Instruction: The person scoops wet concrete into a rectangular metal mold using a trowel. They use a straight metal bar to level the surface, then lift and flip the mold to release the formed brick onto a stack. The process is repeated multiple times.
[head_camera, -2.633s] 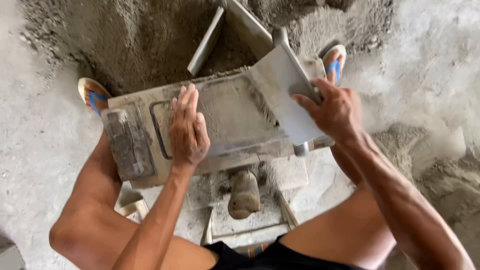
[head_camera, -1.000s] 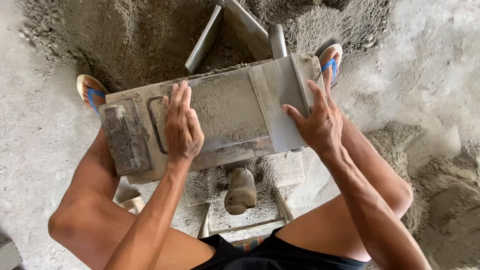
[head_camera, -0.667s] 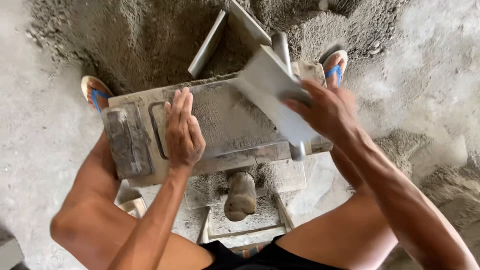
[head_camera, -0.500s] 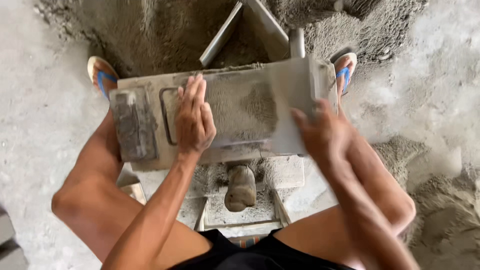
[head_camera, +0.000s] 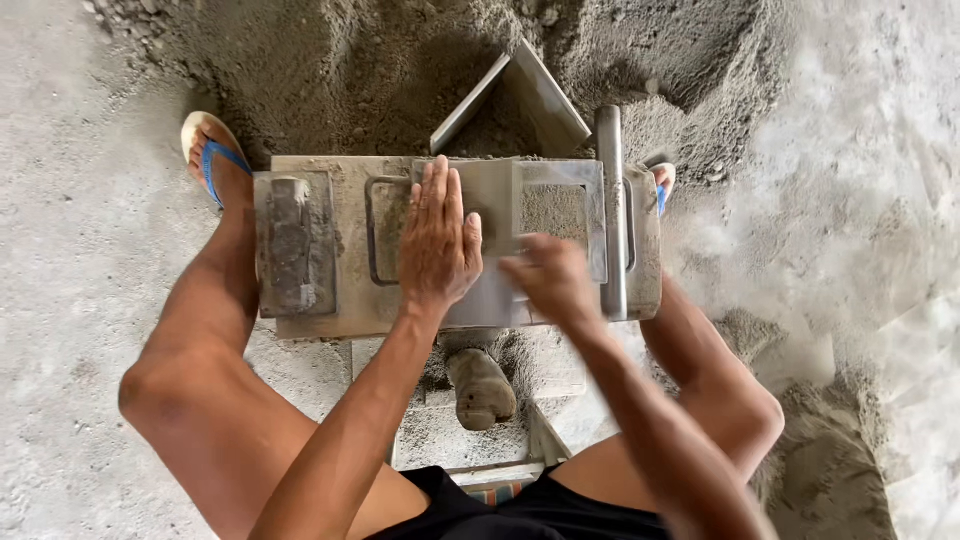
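Note:
I squat over a grey metal block mould (head_camera: 330, 300) packed with damp cement mix. My left hand (head_camera: 438, 240) lies flat, palm down, on a flat metal plate (head_camera: 495, 190) that rests across the mould's top. My right hand (head_camera: 552, 282) is blurred with motion at the plate's near edge, fingers curled; its grip cannot be made out. Beside it a rectangular opening (head_camera: 555, 210) shows grey mix. A metal bar (head_camera: 610, 200) runs along the mould's right end. A raised block-shaped part (head_camera: 295, 245) sits at the left end.
A heap of grey sand mix (head_camera: 350, 60) lies behind the mould, with an angled metal piece (head_camera: 520, 90) stuck in it. My feet in blue sandals (head_camera: 215, 150) flank the mould. A worn handle (head_camera: 480, 385) juts out below it. More loose mix (head_camera: 830, 470) is piled at the right.
My right hand swung the plate up on edge and back down; it now lies flat on the mould. My left hand stayed pressed on top, ending on the plate.

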